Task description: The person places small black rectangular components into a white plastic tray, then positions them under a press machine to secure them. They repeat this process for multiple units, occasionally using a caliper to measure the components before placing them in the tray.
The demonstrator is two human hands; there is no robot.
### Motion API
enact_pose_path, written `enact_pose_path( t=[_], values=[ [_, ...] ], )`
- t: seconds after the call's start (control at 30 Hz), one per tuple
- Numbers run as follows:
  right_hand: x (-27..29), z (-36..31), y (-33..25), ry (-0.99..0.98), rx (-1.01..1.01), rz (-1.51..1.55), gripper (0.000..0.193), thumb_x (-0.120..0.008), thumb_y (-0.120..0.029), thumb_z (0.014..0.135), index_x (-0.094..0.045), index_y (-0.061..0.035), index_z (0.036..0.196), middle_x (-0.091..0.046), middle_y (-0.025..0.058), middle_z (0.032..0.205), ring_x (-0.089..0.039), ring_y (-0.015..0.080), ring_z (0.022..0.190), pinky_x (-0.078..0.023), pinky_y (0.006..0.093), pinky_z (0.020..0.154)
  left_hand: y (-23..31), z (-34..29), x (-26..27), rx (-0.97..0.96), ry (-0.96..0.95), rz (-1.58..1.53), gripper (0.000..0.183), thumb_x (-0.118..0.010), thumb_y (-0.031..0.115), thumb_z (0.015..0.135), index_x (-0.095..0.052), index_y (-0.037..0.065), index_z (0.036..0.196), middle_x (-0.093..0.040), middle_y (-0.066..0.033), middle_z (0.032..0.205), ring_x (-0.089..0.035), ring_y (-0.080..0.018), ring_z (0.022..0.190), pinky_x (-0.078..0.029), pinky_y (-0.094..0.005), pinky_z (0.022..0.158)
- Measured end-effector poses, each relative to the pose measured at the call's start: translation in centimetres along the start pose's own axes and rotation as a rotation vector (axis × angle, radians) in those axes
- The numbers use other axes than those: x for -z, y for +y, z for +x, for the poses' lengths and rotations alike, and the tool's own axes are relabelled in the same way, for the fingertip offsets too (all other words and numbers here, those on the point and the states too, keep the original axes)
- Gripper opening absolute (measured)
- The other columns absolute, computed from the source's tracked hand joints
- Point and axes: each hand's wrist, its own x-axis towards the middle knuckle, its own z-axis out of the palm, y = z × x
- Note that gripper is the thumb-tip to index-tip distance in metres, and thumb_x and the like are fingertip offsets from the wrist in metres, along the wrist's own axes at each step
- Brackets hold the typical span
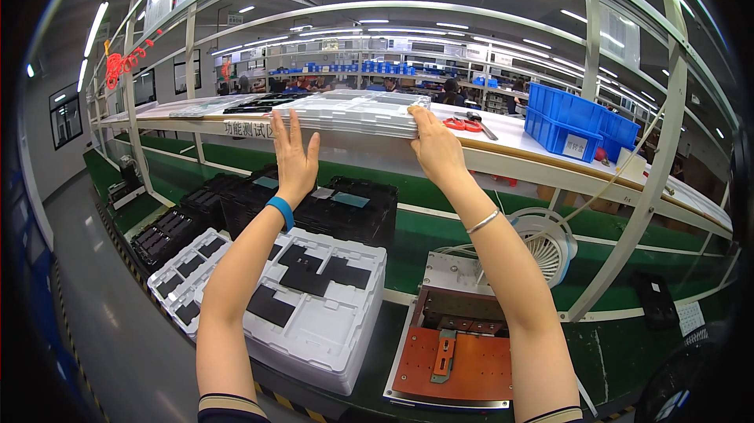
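Observation:
A stack of clear plastic trays lies on the raised white shelf in front of me. Against its front left side rests my left hand, fingers stretched up and apart. My right hand grips the stack's right front corner, its fingers bent over the edge. Below my arms, a white foam tray holds flat black pieces in its recesses. To the right of it sits a metal fixture with an orange plate and a small latch in the middle.
Black trays stand behind the foam tray. On the shelf are blue bins, a red-handled tool and dark sheets. A white fan stands beyond my right forearm. A slanted metal post rises at right.

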Motion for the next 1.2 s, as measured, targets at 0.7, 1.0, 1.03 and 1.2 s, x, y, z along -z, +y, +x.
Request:
enact_pose_path(
  t=[0.7, 1.0, 1.03, 1.2],
  values=[
    [1.7, -12.3, -7.9, -0.433, 0.298, 0.232, 0.017, -0.072, -0.024, 0.08, -0.07, -0.01, 0.089, -0.068, 0.0082, 0.083, -0.064, 0.027, 0.087, -0.051, 0.0379, 0.075, -1.2, -5.0, 18.9, 0.119, -0.926, 0.052, 0.02, -0.066, 0.007, 0.084, -0.07, -0.001, 0.102, -0.071, -0.0133, 0.098, -0.068, -0.0225, 0.086, -0.053, -0.0332, 0.078],
    [-5.5, -15.0, -10.2, -0.66, 0.108, 0.191, 0.03, -0.069, -0.034, 0.083, -0.071, -0.0066, 0.096, -0.067, 0.0136, 0.095, -0.062, 0.0311, 0.097, -0.048, 0.0447, 0.083, -0.3, -8.8, 18.4, -0.078, -0.913, 0.143, 0.013, -0.07, 0.013, 0.081, -0.072, 0.006, 0.092, -0.067, -0.0091, 0.089, -0.061, -0.0279, 0.09, -0.05, -0.0377, 0.08],
    [-5.6, -14.9, -10.6, -0.653, 0.128, 0.249, 0.037, -0.067, -0.037, 0.084, -0.07, -0.0051, 0.103, -0.067, 0.0133, 0.096, -0.061, 0.0314, 0.095, -0.049, 0.0415, 0.082, -0.2, -8.8, 18.6, -0.064, -0.913, 0.132, 0.013, -0.07, 0.013, 0.081, -0.072, 0.006, 0.091, -0.067, -0.009, 0.089, -0.061, -0.0277, 0.09, -0.049, -0.0376, 0.08],
    [-7.0, -15.6, -15.2, -0.558, 0.17, 0.289, 0.043, -0.068, -0.039, 0.084, -0.066, -0.0056, 0.111, -0.065, 0.0125, 0.101, -0.058, 0.0301, 0.102, -0.045, 0.0404, 0.088, -0.6, -9.2, 20.7, -0.026, -0.882, 0.141, 0.009, -0.07, 0.01, 0.081, -0.071, 0.004, 0.088, -0.067, -0.009, 0.085, -0.061, -0.0275, 0.088, -0.049, -0.0356, 0.077]
  ],
)
